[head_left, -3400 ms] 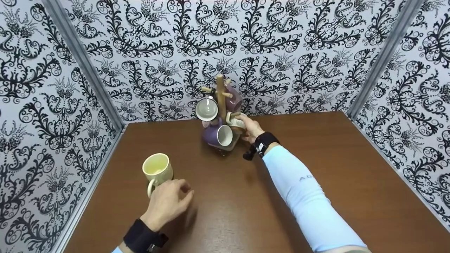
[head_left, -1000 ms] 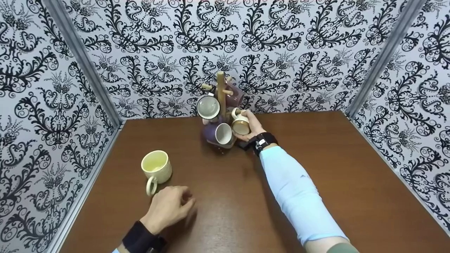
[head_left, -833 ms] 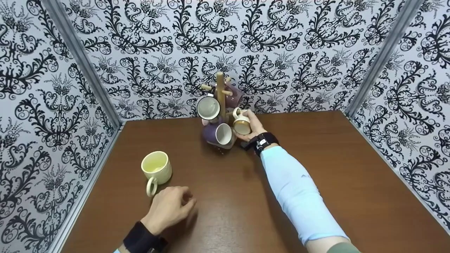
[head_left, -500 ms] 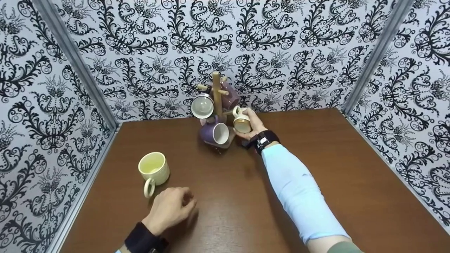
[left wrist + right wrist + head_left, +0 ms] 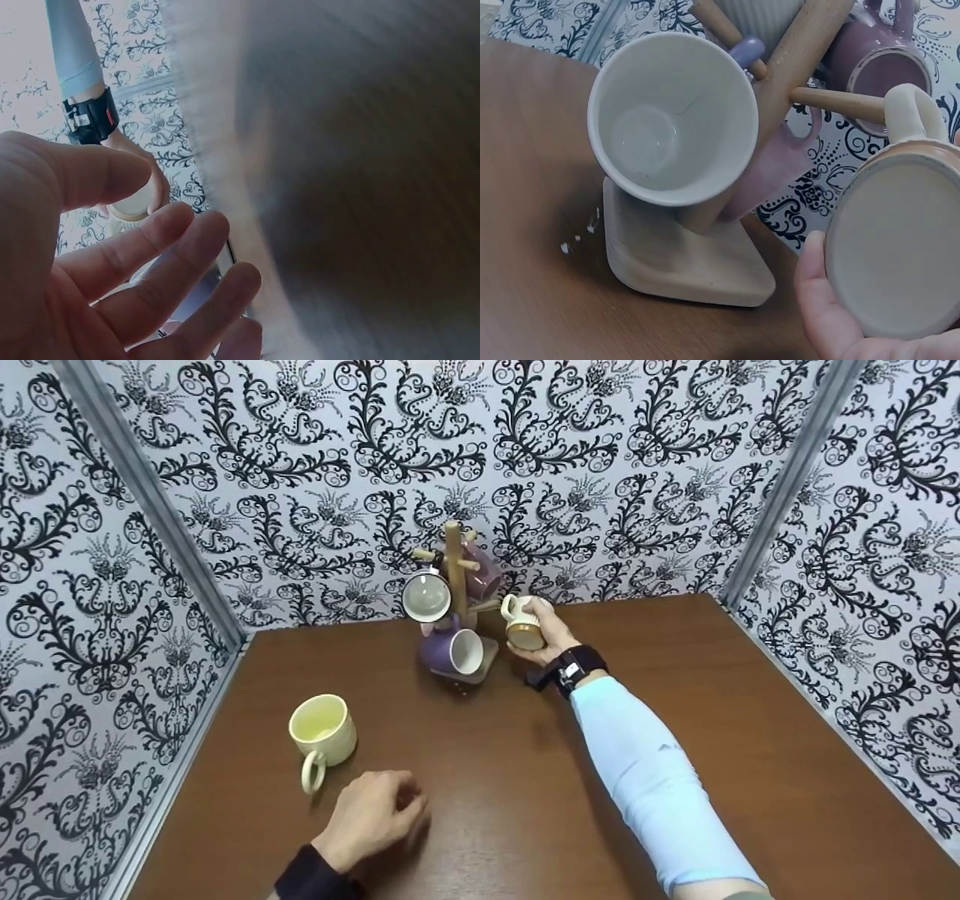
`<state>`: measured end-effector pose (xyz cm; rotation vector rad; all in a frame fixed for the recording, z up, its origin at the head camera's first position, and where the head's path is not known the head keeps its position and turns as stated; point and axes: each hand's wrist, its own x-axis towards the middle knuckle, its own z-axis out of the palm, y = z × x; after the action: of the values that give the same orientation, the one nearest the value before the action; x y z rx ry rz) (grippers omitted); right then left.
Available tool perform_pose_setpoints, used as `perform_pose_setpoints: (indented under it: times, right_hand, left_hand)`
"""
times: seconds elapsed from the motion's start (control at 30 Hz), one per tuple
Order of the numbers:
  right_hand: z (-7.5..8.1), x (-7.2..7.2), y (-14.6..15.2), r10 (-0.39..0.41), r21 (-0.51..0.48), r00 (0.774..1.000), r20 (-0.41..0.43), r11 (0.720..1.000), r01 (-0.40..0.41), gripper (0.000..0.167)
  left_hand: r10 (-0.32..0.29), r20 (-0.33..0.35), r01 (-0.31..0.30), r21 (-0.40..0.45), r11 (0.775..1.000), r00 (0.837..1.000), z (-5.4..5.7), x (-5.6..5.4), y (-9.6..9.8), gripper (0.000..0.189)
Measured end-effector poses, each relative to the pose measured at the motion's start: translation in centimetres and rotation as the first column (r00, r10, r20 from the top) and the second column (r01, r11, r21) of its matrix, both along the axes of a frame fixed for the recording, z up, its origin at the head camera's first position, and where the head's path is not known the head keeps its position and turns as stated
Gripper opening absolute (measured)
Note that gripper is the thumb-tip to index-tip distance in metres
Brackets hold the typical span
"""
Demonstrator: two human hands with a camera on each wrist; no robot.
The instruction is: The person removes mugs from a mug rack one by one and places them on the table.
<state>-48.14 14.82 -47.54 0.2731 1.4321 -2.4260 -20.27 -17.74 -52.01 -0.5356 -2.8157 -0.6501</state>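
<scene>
My right hand [image 5: 553, 634] grips a small white mug with a tan band at its foot [image 5: 525, 637], tilted so its underside faces me. In the right wrist view the mug's handle [image 5: 901, 112] is right at the tip of a lower peg [image 5: 840, 102] of the wooden mug tree [image 5: 453, 540]. A purple mug [image 5: 439, 652], a dark-rimmed white mug [image 5: 426, 597] and a mauve mug [image 5: 482, 577] hang on the tree. My left hand [image 5: 371, 814] is low over the table, fingers loosely curled around nothing, near a pale yellow mug [image 5: 330, 739].
A pink mug [image 5: 776, 176] shows behind the tree's post in the right wrist view. The tree's flat base [image 5: 682, 270] stands on the brown table [image 5: 675, 660], near the patterned back wall [image 5: 645, 495]. Patterned side walls [image 5: 60, 660] flank the table.
The white mug, earlier around the lower peg, has moved right to the peg's tip in my right hand, its underside turned toward me. My left hand has barely moved.
</scene>
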Motion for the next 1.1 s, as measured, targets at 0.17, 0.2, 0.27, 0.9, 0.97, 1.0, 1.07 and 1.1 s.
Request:
perform_pose_setpoints:
  times: [0.17, 0.2, 0.27, 0.9, 0.97, 1.0, 1.07, 1.1]
  right_hand:
    - [1.0, 0.7, -0.1, 0.023, -0.010, 1.000, -0.004, 1.000, -0.023, 0.034]
    - [1.3, 0.8, -0.2, 0.028, -0.013, 1.000, -0.007, 1.000, -0.029, 0.033]
    - [1.7, 1.2, -0.4, 0.031, -0.014, 0.999, -0.016, 0.999, -0.031, 0.031]
    - [2.5, 3.3, -0.3, -0.007, 0.065, 0.995, -0.104, 0.998, 0.014, 0.028]
    - [2.4, 3.5, -0.3, -0.003, 0.074, 0.994, -0.111, 0.997, 0.011, 0.027]
    - [2.4, 3.7, -0.4, -0.002, 0.081, 0.993, -0.118, 0.997, 0.012, 0.027]
    - [2.3, 4.0, -0.4, -0.005, 0.090, 0.992, -0.130, 0.996, 0.017, 0.026]
    - [2.3, 4.2, -0.4, -0.008, 0.090, 0.991, -0.136, 0.996, 0.020, 0.025]
  left_hand:
    - [-0.016, 0.029, 0.016, 0.019, 1.000, 0.999, 0.1, -0.3, 0.2, 0.007]
    - [-0.018, 0.033, 0.017, 0.023, 1.000, 0.999, 0.2, -0.3, 0.2, 0.007]
    - [-0.023, 0.036, 0.022, 0.029, 0.999, 0.999, 0.2, -0.4, 0.3, 0.008]
    - [-0.081, 0.073, 0.074, 0.098, 0.992, 0.994, -1.0, -1.4, 1.4, 0.014]
    - [-0.086, 0.077, 0.078, 0.104, 0.991, 0.993, -1.0, -1.4, 1.5, 0.015]
    - [-0.090, 0.079, 0.081, 0.107, 0.991, 0.993, -1.0, -1.4, 1.5, 0.016]
    - [-0.098, 0.079, 0.088, 0.116, 0.989, 0.992, -1.1, -1.4, 1.5, 0.018]
    - [-0.101, 0.077, 0.092, 0.120, 0.989, 0.992, -1.1, -1.4, 1.5, 0.019]
